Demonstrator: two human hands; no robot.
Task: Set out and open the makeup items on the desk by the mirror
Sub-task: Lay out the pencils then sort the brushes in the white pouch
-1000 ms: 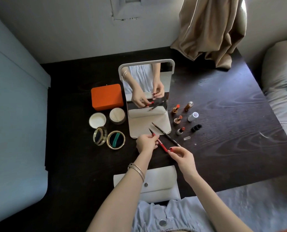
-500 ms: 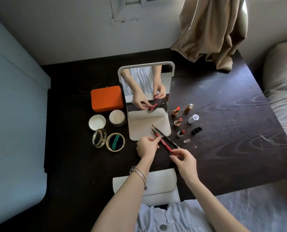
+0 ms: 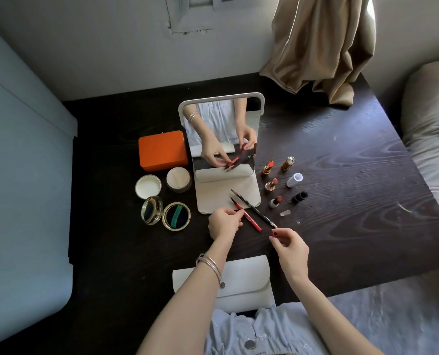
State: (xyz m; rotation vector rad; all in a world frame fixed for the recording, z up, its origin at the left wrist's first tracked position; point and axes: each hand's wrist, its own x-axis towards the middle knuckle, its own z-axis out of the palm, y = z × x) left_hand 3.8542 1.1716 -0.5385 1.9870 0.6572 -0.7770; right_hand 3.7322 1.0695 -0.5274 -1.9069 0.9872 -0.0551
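mirror (image 3: 221,139) mid-desk (image 3: 341,175) | jars (image 3: 162,185) left | lipsticks (image 3: 272,184) right | pouch (image 3: 246,283) nearest

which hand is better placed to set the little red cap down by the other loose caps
Right. The right hand already pinches the small red cap, and the loose caps, such as the small clear cap, lie on its side. The left hand grips the red pencil.

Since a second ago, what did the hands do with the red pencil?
The right hand pulled the small cap off the red pencil and drew it back toward the person. The left hand kept holding the pencil. The black brush, lipsticks and mirror stayed put.
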